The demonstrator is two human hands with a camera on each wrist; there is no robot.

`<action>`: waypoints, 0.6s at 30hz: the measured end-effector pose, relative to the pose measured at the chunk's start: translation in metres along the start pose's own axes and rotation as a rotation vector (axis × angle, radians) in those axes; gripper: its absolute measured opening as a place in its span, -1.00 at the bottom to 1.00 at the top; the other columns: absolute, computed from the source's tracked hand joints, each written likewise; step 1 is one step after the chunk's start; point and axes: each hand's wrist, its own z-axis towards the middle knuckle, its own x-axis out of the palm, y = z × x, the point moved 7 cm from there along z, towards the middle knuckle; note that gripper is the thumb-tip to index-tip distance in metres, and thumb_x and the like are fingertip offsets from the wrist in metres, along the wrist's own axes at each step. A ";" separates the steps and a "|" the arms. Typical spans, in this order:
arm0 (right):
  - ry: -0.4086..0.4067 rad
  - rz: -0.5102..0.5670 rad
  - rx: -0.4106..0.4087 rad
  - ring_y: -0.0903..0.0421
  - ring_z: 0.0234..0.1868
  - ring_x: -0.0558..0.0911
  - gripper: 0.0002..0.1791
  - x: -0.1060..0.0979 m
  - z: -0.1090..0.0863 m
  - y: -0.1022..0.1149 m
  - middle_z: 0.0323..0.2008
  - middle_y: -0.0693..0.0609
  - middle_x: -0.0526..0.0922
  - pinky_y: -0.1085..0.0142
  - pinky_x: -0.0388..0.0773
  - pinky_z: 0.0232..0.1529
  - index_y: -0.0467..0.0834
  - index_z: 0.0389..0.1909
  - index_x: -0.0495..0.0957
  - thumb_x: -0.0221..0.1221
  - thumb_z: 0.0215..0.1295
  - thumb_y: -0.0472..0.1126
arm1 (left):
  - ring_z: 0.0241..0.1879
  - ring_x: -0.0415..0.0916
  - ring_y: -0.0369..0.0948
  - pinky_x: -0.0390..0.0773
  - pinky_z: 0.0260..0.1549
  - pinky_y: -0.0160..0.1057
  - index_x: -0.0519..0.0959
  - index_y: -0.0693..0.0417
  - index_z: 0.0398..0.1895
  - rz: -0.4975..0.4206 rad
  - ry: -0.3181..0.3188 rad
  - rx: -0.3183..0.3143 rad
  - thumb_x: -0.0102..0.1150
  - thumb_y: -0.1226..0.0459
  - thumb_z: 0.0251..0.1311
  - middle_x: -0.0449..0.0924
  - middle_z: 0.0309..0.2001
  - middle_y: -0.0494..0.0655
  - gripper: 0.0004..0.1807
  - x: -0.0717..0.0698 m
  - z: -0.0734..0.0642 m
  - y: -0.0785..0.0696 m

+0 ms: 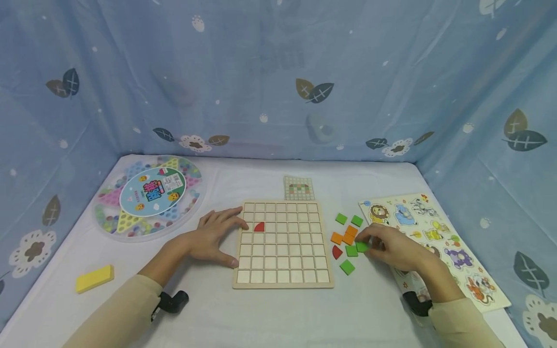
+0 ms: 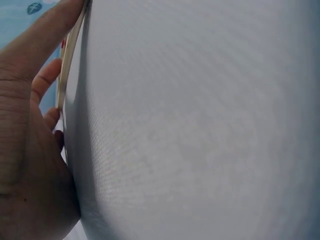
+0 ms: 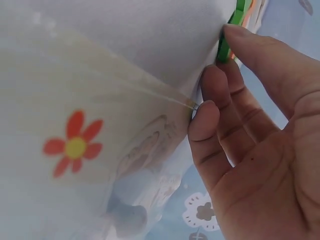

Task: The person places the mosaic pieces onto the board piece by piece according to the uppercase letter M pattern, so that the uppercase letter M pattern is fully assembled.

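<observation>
A wooden grid board (image 1: 283, 284) lies in the middle of the table, a red quarter-circle tile (image 1: 259, 226) in one of its upper-left cells. Along the board's left side my left hand (image 1: 213, 237) is spread, fingertips at the upper part of that edge and thumb lower down. My right hand (image 1: 393, 246) pinches a green square tile (image 1: 362, 247) between thumb and fingers, right of the board. In the right wrist view the green tile (image 3: 223, 50) shows at the thumb tip. Around it lie green squares (image 1: 347, 267), orange squares (image 1: 337, 238) and another red quarter-circle tile (image 1: 337, 252).
Behind the board is a small pattern card (image 1: 299, 188). An animal picture board (image 1: 461, 258) lies at the right, partly under my right hand and forearm. A round clear-lidded game box (image 1: 152, 191) stands back left, a yellow block (image 1: 95, 279) front left. Patterned curtains (image 1: 261, 77) enclose the table.
</observation>
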 end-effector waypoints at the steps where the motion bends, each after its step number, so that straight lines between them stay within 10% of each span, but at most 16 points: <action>1: 0.001 -0.004 0.003 0.27 -0.21 0.50 -0.64 0.000 0.000 0.000 -0.04 0.15 0.65 0.34 0.55 -0.21 -0.03 0.08 0.63 0.34 0.30 -0.34 | 0.58 -0.16 0.24 -0.17 0.35 0.48 0.37 -0.33 0.30 0.004 0.000 -0.001 0.49 -0.33 -0.12 -0.13 0.66 0.05 -0.10 0.000 0.000 0.000; 18: -0.107 0.099 -0.096 0.18 -0.11 0.59 -0.59 -0.008 -0.003 0.009 0.12 0.02 0.57 0.32 0.62 -0.19 -0.11 0.24 0.56 0.26 0.40 -0.36 | 0.56 -0.17 0.26 -0.16 0.34 0.45 0.38 -0.36 0.30 -0.009 0.001 -0.014 0.52 -0.31 -0.14 -0.14 0.66 0.04 -0.11 0.001 -0.001 0.000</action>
